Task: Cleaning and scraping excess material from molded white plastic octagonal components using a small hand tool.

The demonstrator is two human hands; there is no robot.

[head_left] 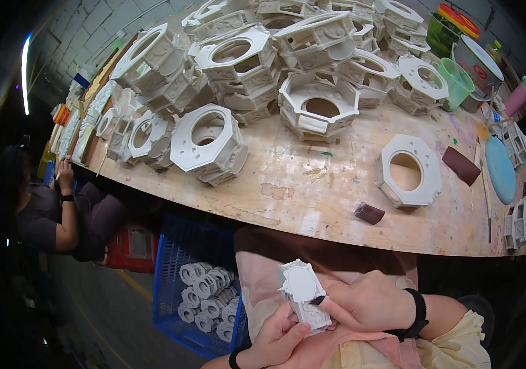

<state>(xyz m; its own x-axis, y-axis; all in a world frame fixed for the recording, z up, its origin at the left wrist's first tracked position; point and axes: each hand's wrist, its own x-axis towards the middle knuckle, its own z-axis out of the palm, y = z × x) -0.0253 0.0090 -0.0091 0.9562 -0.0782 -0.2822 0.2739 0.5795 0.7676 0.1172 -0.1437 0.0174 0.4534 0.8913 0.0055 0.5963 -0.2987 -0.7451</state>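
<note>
Above my lap, my left hand (277,339) is closed around the lower end of a small white ornate casting (301,284), which has an oval panel on top and scroll relief along its side. My right hand (367,302) pinches a small dark piece (318,301) against the casting's right edge. What that piece is made of is too small to tell, and part of it is hidden by my fingers. On the table ahead lie a folded dark red sandpaper piece (369,213), a flatter sandpaper sheet (461,165) and a white octagonal ring frame (408,170).
Stacked white octagonal frames (232,55) crowd the back of the table (337,178). At right stand a green cup (455,83), a white bucket (478,61) and a blue oval disc (500,170). A blue crate (167,295) of castings sits lower left, near a seated person (47,209).
</note>
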